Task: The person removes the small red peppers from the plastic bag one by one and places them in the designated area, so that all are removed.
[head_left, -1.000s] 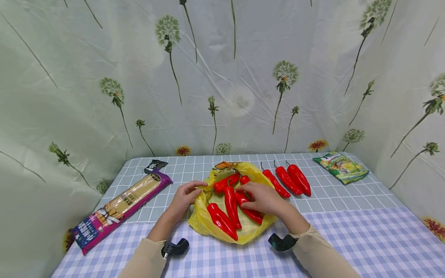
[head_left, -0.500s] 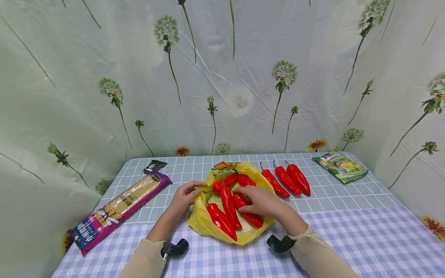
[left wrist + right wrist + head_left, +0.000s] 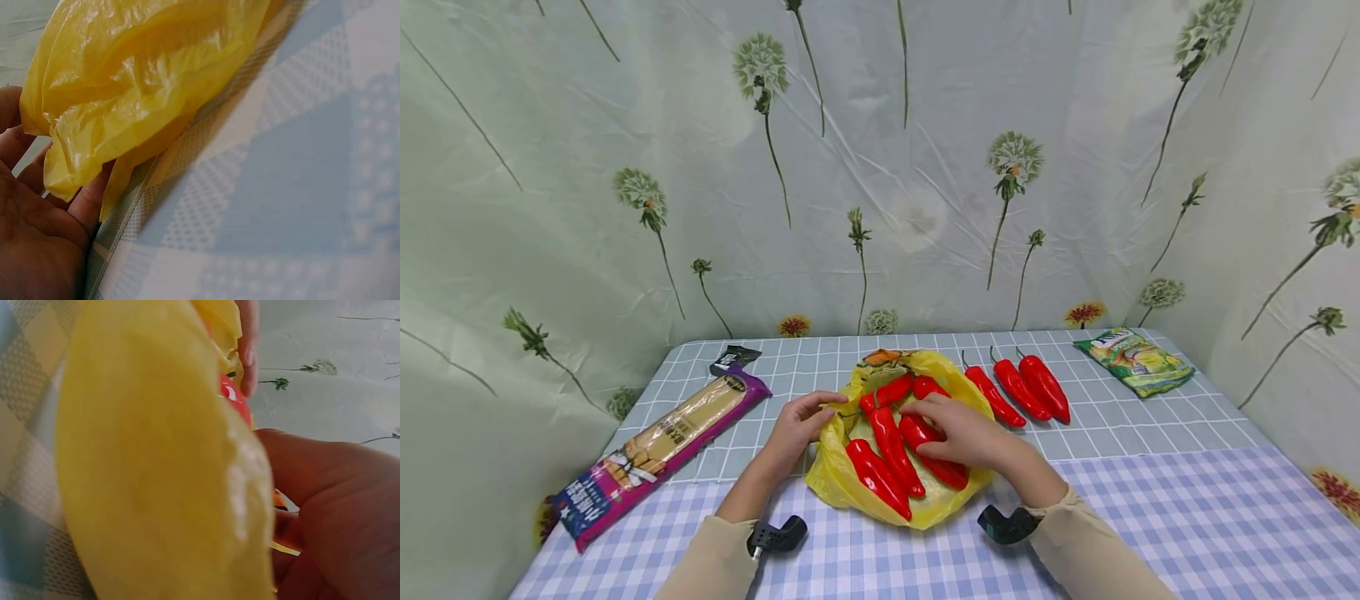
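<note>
A yellow plastic bag (image 3: 936, 508) lies with its mouth spread wide, also seen as crinkled film (image 3: 156, 69) in the left wrist view. Several glossy red peppers (image 3: 880, 479) lie inside. My left hand (image 3: 801, 425) holds the bag's left rim, its fingers bent over the edge. Inside the right half, my right hand (image 3: 962, 429) grips a red pepper (image 3: 943, 471) from above, thumb on the near side. In the right wrist view the bag's wall hides the fingertips of the right hand (image 3: 344, 506).
Behind the bag to the right, three red peppers (image 3: 1021, 387) lie side by side. A green packet (image 3: 1138, 360) is at the back right. On the left lie a long purple package (image 3: 666, 446) and a small black packet (image 3: 735, 358). A flowered curtain (image 3: 880, 167) hangs behind.
My right hand has moved slightly left and down onto a pepper, its fingers closing round it. The peppers beside it have shifted a little. The left hand stays at the rim.
</note>
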The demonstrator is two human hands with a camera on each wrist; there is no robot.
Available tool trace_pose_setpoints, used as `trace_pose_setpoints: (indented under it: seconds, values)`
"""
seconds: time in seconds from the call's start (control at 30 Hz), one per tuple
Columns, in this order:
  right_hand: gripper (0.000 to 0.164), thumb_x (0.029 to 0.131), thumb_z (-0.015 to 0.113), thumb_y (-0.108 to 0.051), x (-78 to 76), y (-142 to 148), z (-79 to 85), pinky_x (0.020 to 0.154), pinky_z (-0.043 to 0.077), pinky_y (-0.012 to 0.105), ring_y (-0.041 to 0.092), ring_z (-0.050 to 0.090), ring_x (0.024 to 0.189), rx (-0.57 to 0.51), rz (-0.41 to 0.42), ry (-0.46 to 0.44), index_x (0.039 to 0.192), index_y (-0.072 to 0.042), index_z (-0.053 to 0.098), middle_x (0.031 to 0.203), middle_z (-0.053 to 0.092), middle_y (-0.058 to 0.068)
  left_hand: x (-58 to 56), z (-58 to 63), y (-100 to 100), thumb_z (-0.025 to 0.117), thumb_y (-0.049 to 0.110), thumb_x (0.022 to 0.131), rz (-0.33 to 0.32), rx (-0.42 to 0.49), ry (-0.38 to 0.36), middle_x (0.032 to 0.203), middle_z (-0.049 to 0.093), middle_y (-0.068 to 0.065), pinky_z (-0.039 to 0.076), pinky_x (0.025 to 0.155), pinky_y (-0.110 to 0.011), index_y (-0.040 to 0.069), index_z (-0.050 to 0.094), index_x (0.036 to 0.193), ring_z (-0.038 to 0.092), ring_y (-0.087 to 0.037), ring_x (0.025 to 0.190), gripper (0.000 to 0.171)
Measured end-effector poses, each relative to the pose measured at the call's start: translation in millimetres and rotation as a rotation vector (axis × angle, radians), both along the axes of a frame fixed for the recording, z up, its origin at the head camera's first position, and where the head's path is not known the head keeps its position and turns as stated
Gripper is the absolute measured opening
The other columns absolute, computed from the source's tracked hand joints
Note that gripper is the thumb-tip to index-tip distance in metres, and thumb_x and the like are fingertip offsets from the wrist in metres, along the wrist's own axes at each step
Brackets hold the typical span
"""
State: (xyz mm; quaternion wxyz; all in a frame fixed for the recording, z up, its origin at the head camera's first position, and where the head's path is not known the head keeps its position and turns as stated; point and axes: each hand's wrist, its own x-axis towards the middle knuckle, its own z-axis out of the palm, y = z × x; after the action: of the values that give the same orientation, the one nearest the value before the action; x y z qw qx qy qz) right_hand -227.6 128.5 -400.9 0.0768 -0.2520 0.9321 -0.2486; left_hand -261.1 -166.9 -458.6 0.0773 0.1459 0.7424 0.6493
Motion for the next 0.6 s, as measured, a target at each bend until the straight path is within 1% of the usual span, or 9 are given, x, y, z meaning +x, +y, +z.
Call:
trace_pose_setpoints:
  seconds: [0.17,0.27,0.37,0.43,0.53,0.6]
  values:
    - [0.057,0.087,0.077,-0.025,-0.2,2.5,6.9,0.100,0.054,0.047,0.024,0.054,0.127,-0.050,-0.010,0.009,0.139,-0.026,0.056,0.136,0.058,0.001,-0.1,0.3,0.2,0.054,0.018,0.101,0.004,-0.002,-0.006,0.141,0.055,-0.022,0.059,0.086,-0.026,0.001,0.061,0.130,0.063,-0.024,0.114,0.035]
    - [0.057,0.087,0.077,-0.025,-0.8,4.1,10.2,0.100,0.054,0.046,0.023,0.055,0.126,-0.075,-0.006,0.028,0.140,-0.027,0.055,0.136,0.058,0.001,0.2,0.4,0.1,0.054,0.019,0.100,0.010,-0.002,-0.011,0.141,0.056,-0.022,0.059,0.086,-0.025,0.001,0.061,0.130,0.063,-0.023,0.114,0.035]
    - [0.059,0.087,0.077,-0.025,-0.9,5.0,12.8,0.096,0.056,0.045,0.021,0.056,0.124,-0.094,-0.016,0.045,0.141,-0.028,0.054,0.136,0.058,0.000,0.5,0.5,0.0,0.055,0.020,0.100,0.012,-0.001,-0.014,0.141,0.056,-0.022,0.059,0.086,-0.025,0.001,0.061,0.130,0.064,-0.022,0.113,0.036]
    - [0.061,0.086,0.078,-0.026,-0.5,5.2,14.3,0.093,0.058,0.044,0.021,0.055,0.125,-0.107,-0.037,0.046,0.141,-0.029,0.054,0.137,0.057,0.000,0.7,0.7,-0.1,0.055,0.020,0.100,0.011,0.001,-0.013,0.141,0.056,-0.022,0.059,0.085,-0.025,0.001,0.061,0.130,0.064,-0.022,0.112,0.036]
    - [0.061,0.086,0.078,-0.026,0.2,6.1,17.3,0.089,0.059,0.044,0.023,0.054,0.128,-0.152,-0.059,0.043,0.142,-0.030,0.053,0.140,0.056,0.001,0.9,1.0,0.0,0.054,0.019,0.101,0.007,0.008,-0.012,0.141,0.055,-0.023,0.059,0.085,-0.026,0.000,0.060,0.131,0.065,-0.022,0.111,0.036]
    - [0.062,0.086,0.078,-0.025,-0.4,7.2,18.3,0.086,0.061,0.042,0.023,0.054,0.127,-0.185,-0.064,0.050,0.142,-0.031,0.052,0.141,0.056,0.000,0.9,1.2,0.0,0.054,0.019,0.101,0.006,0.012,-0.013,0.141,0.056,-0.023,0.059,0.085,-0.026,0.000,0.060,0.131,0.065,-0.022,0.110,0.036]
